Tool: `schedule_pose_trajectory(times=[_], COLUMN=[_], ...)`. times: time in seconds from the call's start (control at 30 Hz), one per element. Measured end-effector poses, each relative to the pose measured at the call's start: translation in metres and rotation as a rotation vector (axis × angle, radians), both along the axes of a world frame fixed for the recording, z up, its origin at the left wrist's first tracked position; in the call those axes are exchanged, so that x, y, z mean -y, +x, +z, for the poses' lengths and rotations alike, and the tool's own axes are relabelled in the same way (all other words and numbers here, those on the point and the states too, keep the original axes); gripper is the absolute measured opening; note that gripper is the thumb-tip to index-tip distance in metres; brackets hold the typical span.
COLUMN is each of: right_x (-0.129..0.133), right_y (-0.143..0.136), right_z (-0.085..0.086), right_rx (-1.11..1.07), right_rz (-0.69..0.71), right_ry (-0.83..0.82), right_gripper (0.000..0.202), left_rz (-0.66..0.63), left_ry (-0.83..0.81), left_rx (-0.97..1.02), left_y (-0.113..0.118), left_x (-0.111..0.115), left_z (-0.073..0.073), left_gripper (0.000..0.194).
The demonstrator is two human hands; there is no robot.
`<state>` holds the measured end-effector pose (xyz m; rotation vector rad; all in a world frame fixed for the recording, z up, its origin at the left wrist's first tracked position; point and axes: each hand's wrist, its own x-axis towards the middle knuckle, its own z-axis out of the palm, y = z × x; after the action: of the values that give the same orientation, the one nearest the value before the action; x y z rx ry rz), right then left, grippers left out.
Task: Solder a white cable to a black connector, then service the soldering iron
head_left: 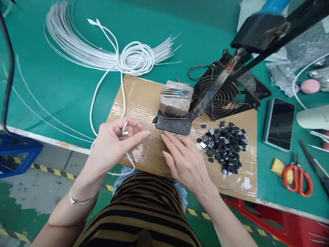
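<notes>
Fan (223, 98) and block (174, 106) stand ahead; black pieces (230, 142) lie beside the loosely spread right hand (189, 158); left hand (114, 142) pinches white cable (124, 129).

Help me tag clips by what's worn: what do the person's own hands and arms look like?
The left hand and right hand are ungloved, with no sleeves in view. A slim silvery bangle with a small ornament circles the left wrist; a finer, thread-like band, apparently a bracelet, lies across the right. No rings show.
</notes>
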<state>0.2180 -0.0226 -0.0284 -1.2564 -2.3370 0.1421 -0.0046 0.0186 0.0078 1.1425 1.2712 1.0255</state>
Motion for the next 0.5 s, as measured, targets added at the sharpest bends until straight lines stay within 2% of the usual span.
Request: schedule_pose_trajectory(times=[0.27,0.5], right_x=[0.0027,-0.0014], right_y=[0.0048,0.0027], right_z=[0.0032,0.0003], right_rx=[0.009,0.045], right_rz=[0.049,0.034], right_ry=[0.033,0.020], right_gripper=[0.040,0.041], left_rz=[-0.009,-0.049], left_ry=[-0.036,-0.028], left_rx=[0.015,-0.003], left_y=[-0.0007,0.0009], left_x=[-0.0023,-0.0032], left_z=[-0.0060,-0.0067], left_gripper=[0.019,0.021])
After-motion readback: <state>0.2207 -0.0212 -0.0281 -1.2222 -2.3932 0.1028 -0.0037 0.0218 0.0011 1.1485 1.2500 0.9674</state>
